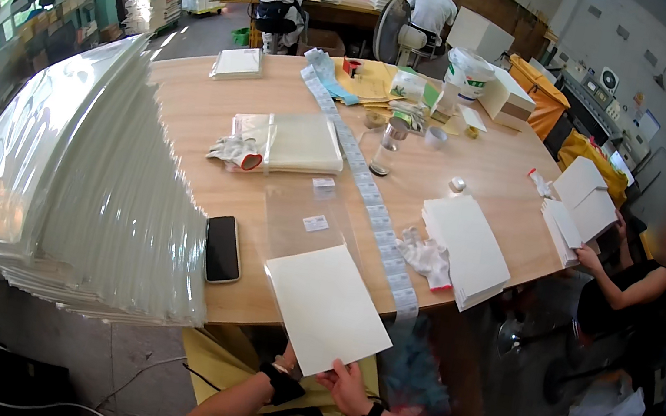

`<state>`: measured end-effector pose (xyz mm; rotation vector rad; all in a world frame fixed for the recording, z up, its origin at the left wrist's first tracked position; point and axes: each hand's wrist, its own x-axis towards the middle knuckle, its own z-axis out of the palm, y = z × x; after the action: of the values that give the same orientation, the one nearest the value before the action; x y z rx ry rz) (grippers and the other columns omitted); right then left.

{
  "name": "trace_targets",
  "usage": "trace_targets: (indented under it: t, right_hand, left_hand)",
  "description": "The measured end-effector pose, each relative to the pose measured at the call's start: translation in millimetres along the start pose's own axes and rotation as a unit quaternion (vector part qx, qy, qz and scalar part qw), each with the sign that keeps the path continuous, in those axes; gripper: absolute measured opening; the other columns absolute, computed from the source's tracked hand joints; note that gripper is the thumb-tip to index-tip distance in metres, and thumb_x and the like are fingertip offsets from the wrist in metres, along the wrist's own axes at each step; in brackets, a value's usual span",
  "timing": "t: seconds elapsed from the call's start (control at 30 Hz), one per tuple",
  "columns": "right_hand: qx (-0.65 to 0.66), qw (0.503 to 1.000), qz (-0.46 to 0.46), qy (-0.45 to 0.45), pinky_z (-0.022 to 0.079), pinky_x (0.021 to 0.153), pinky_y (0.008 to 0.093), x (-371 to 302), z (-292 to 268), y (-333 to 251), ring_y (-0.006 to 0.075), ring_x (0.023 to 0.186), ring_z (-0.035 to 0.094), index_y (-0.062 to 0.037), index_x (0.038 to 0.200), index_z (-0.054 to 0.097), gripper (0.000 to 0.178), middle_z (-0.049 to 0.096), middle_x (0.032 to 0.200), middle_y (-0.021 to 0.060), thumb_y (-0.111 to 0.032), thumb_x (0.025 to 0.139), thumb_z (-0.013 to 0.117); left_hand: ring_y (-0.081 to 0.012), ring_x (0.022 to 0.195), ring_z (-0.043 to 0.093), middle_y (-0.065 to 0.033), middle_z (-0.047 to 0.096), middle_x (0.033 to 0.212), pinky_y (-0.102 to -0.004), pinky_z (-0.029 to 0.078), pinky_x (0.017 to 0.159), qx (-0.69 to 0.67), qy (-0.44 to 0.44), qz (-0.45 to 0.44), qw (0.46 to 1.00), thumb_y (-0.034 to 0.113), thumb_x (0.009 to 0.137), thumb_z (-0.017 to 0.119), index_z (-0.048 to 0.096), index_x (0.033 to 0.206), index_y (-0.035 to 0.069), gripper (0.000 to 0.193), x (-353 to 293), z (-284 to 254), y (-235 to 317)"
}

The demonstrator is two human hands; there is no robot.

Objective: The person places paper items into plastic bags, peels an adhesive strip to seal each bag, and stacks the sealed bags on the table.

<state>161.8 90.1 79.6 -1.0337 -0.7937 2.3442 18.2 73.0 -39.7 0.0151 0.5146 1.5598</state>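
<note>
A white rectangular board (325, 308) overhangs the near table edge, its far part lying over or inside a clear plastic bag (297, 211). My right hand (344, 388) grips the board's near corner, thumb on top. My left hand (287, 361) is at the board's near left edge; its fingers are hidden under the board. Two small printed labels (315, 223) show on or through the clear bag. Right of the board runs a long strip of labels (376, 211) down the table. A black phone (222, 249) lies to the left.
A tall pile of filled clear bags (114, 198) leans along the left. White boards (467, 248), a work glove (427, 259), a clear cup (386, 151) and stacked bags (291, 139) lie on the table (192, 105). A person (638, 277) handles white boards at right; two others sit behind.
</note>
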Motion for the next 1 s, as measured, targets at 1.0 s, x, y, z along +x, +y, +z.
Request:
trace_targets:
  t: [1.0]
  right_hand:
    - [-0.632,0.689,-0.325,-0.142,0.044,0.064,0.0351,82.3,25.8,-13.1,0.0255,0.076,0.052,-0.0041,0.072,0.054,0.009,0.048,0.076,0.0087,-0.011,0.07,0.06]
  left_hand:
    - [-0.0153,0.082,0.057,-0.0059,0.06,0.092,-0.0283,0.046,0.071,0.23,0.202,0.025,0.952,0.026,0.089,0.041,0.057,0.096,0.001,0.03,-53.4,27.1,33.6]
